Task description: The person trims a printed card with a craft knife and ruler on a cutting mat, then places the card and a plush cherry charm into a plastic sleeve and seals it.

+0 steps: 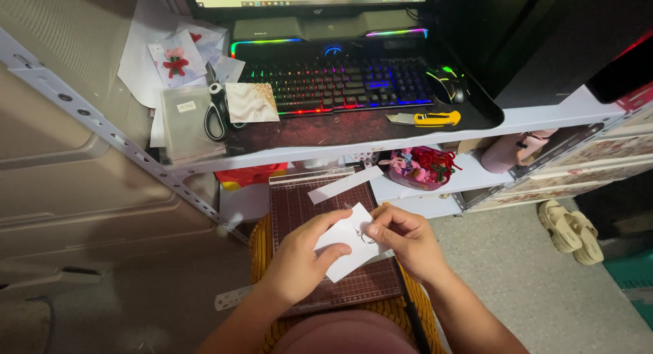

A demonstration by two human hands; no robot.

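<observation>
My left hand (303, 259) grips a small white card (348, 248) by its left edge, thumb on top. Against the card's right side, the fingers of my right hand (405, 238) pinch a small thin metal piece (364, 233). Both hands hover over a dark red cutting mat (299, 204) with a grid, which rests on my lap on a yellow woven cushion (259, 242). A white paper strip (345, 184) lies across the mat's far end.
A shelf above carries a backlit keyboard (337, 82), a mouse (451, 85), a yellow utility knife (428, 118), scissors (217, 110) and loose cards and papers (178, 61). A pink bowl of small trinkets (422, 169) stands on the lower shelf. Sandals (570, 230) lie on the floor at right.
</observation>
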